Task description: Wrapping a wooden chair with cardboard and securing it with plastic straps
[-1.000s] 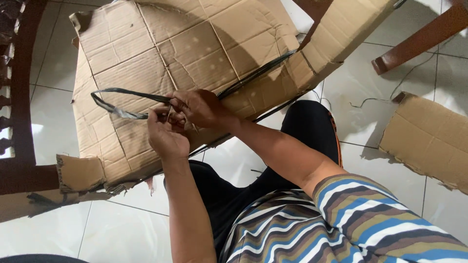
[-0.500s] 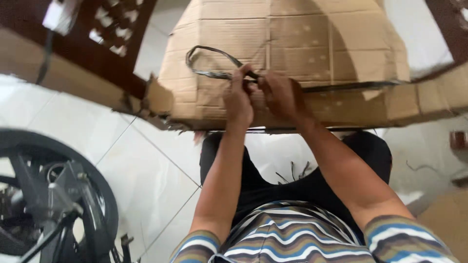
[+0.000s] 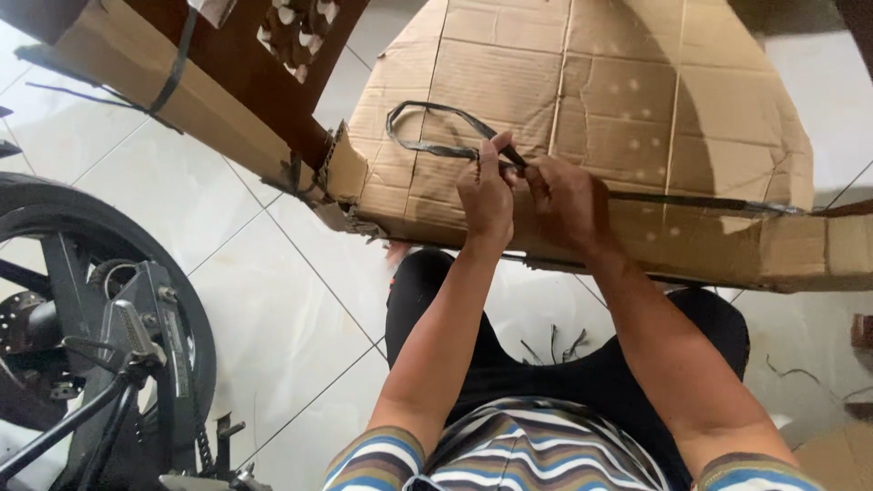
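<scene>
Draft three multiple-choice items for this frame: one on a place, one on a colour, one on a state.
1. Where is the wheel?
A. lower left
B. upper right
C. on the cardboard

2. What colour is the strap?
A. white
B. black
C. yellow

3. How does the strap's free end lie?
A. straight
B. looped
C. cut in pieces

Key:
1 A, it stands on the floor lower left.
2 B, it shows dark against the cardboard.
3 B, it curls left of the left hand and right hand, both pinching it.
</scene>
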